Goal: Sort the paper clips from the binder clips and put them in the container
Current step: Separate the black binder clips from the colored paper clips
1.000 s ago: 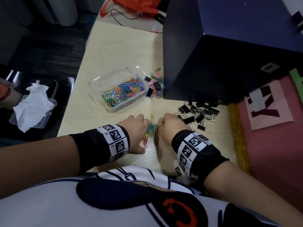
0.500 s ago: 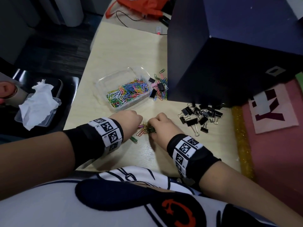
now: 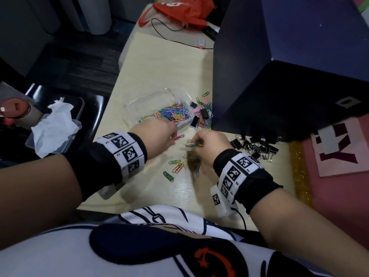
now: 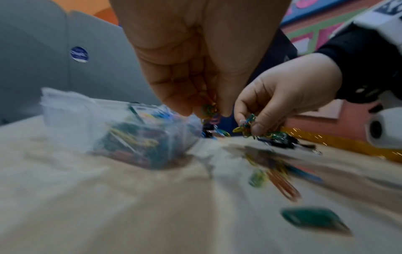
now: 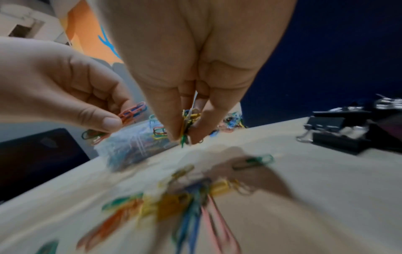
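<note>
A clear plastic container (image 3: 139, 101) holds a heap of coloured paper clips (image 3: 171, 113). My left hand (image 3: 159, 134) is raised just in front of its near wall and pinches a small bunch of paper clips (image 5: 132, 111). My right hand (image 3: 209, 144) hovers beside it, pinching another bunch of paper clips (image 5: 189, 120) (image 4: 248, 125). Several loose paper clips (image 3: 179, 166) lie on the table under my hands. Black binder clips (image 3: 255, 146) form a pile to the right. A mixed cluster of both kinds (image 3: 202, 114) lies by the container's right end.
A large dark blue box (image 3: 289, 72) stands on the right of the beige table (image 3: 159, 66). Left of the table is a black seat (image 3: 89, 108) with a plastic tub of tissue (image 3: 54, 124). An orange bag (image 3: 179, 9) and a cable lie at the far end.
Both hands have lifted off the table with paper clips pinched in them and moved toward the container. Several clips stayed behind on the table where the pile was.
</note>
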### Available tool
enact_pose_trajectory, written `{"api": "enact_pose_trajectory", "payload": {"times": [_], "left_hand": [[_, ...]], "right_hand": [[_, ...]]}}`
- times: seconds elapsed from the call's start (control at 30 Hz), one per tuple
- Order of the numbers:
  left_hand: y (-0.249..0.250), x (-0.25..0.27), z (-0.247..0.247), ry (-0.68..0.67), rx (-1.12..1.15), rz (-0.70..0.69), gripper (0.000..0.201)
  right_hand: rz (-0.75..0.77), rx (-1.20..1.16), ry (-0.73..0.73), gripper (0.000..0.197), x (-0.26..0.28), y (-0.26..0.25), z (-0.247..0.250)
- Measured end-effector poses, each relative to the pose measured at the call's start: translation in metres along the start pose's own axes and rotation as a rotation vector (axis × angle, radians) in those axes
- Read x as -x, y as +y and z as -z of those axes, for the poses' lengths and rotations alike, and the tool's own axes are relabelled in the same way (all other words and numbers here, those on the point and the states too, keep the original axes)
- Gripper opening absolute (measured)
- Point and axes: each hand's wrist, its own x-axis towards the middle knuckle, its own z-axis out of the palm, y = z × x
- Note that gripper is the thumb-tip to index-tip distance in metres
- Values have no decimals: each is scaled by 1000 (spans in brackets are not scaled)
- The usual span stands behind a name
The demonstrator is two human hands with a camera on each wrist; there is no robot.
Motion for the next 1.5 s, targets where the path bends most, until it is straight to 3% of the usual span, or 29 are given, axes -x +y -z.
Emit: {"api": "enact_pose_trajectory", "payload": {"times": [0.1,0.3,0.47,0.57,0.63,0.73,0.83,0.97,1.1,1.13,1.2,1.27,1.37,1.5], "left_hand": [[-15,-4,15,92,46,50,21],[-39,-13,23,127,96,152,30],[-46,-14,16,181,124,145,31],[-47,-13,8,204,103,82,31],[-45,-13,3,210,43,0,40],[-42,-14,-4,82,-119,-28,49],[-43,-13,-4,45,-205,-6,43],[-41,-6,1,109,-173,-35,40],[-26,5,0,203,-119,-321,35],[-19,8,-3,139,-115,-348,32],[-6,14,-10,-137,-181,-313,30],[2,17,-21,-309,-274,-316,42],[8,14,-36,-359,-285,-271,56],[16,7,-43,-319,-246,-209,44]], "right_hand": [[25,-34,64,13,-16,-16,13],[94,-127,161,19,-47,-49,28],[68,-117,81,32,-58,-52,29],[52,-73,99,32,-55,-44,34],[79,-3,3,37,-52,-42,31],[133,114,-127,51,-49,-39,19],[154,106,-74,54,-45,-31,18],[165,32,50,32,-34,-17,13],[143,116,-112,32,-17,2,-6],[182,138,-141,36,-12,6,-11],[282,206,-176,42,0,11,-19],[346,256,-164,39,11,15,-25],[356,238,-146,35,23,26,-28],[218,112,-27,43,29,42,-22]]}}
